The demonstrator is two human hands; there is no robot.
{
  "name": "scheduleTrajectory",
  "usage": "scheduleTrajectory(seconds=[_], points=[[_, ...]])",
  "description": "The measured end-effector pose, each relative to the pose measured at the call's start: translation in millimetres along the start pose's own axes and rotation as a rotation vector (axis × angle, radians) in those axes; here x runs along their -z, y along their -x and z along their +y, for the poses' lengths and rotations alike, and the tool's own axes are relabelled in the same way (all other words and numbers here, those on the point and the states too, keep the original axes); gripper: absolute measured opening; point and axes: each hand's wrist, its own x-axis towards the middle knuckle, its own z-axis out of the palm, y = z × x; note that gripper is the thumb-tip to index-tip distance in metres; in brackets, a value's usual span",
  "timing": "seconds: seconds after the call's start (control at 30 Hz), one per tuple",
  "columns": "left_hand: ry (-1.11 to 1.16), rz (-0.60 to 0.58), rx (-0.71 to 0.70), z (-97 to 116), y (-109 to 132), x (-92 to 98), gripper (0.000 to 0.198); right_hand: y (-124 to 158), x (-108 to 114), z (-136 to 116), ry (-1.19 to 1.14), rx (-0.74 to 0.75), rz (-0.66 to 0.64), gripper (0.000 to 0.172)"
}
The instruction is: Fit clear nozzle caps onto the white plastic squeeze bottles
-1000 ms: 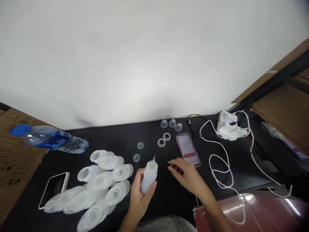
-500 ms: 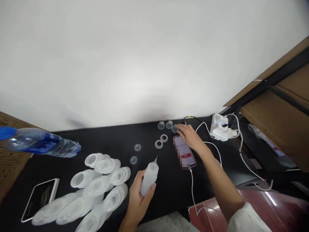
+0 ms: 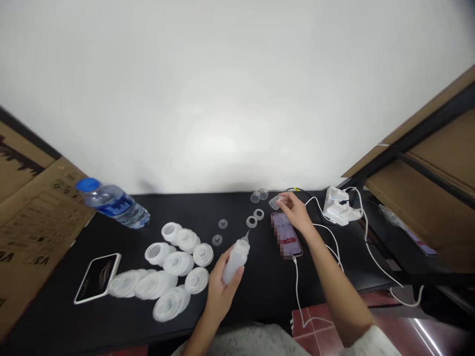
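Observation:
My left hand (image 3: 222, 287) is closed around a translucent squeeze bottle (image 3: 236, 259) with a thin pointed nozzle, tilted up and to the right. Above the top end of a phone, my right hand (image 3: 295, 211) pinches a small clear plastic cap (image 3: 276, 201). Two similar clear caps (image 3: 255, 197) stand close by at the back of the table. Between the hands lie two white rings (image 3: 251, 221). Two small clear discs (image 3: 222, 224) rest farther left. Beside my left hand several white translucent bottles (image 3: 178, 263) stand in a cluster.
A phone (image 3: 287, 235) with a timer on screen lies below my right hand, a white cable (image 3: 297, 287) plugged in. A white power strip (image 3: 339, 205) sits at right. At left are a water bottle (image 3: 117, 205), a white-framed device (image 3: 97, 278) and cardboard boxes (image 3: 44, 237).
My right hand has lifted the rightmost clear cap off the table, now pinched in its fingers. The left hand still holds the squeeze bottle. The camera view has shifted left.

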Motion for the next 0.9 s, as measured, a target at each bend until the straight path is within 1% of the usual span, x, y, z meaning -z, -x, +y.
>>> scheduleTrajectory(seconds=[0.03,0.1,0.17,0.23,0.3,0.33,0.37,0.47,0.5,0.57,0.63,0.73,0.83,0.9], points=[[0.016,0.006,0.005,-1,1,-0.4,0.054,11,-2,-13,-0.066,-0.003,-0.001,0.030],[0.030,0.000,-0.004,-2,1,-1.0,0.055,36,-11,-41,-0.376,-0.056,-0.041,0.035],[0.028,-0.007,-0.029,-3,1,-1.1,0.055,62,-24,-69,-0.551,-0.090,-0.072,0.037],[0.022,-0.007,-0.046,-4,1,-1.0,0.054,87,-41,-92,-0.644,-0.098,-0.132,0.037],[0.025,-0.014,-0.057,-5,1,-0.8,0.053,108,-57,-106,-0.671,-0.085,-0.167,0.039],[0.033,-0.021,-0.064,-5,1,-0.8,0.052,118,-65,-110,-0.660,-0.077,-0.162,0.046],[0.044,-0.028,-0.075,-5,1,-1.0,0.052,127,-72,-112,-0.644,-0.070,-0.159,0.058],[0.069,-0.049,-0.121,-7,2,-1.8,0.051,149,-94,-113,-0.667,-0.101,-0.155,0.107],[0.062,-0.054,-0.137,-7,1,-2.3,0.051,154,-102,-112,-0.698,-0.124,-0.150,0.116],[0.032,-0.055,-0.160,-9,1,-3.1,0.049,161,-115,-109,-0.750,-0.164,-0.126,0.124],[-0.004,-0.044,-0.171,-10,1,-3.9,0.047,164,-126,-107,-0.766,-0.180,-0.084,0.123],[-0.060,-0.036,-0.174,-11,0,-4.4,0.046,165,-136,-103,-0.766,-0.182,0.012,0.115],[-0.106,-0.038,-0.191,-12,1,-4.5,0.043,164,-140,-98,-0.756,-0.198,0.109,0.098],[-0.133,-0.048,-0.208,-13,2,-4.5,0.041,164,-140,-96,-0.737,-0.212,0.151,0.086]])
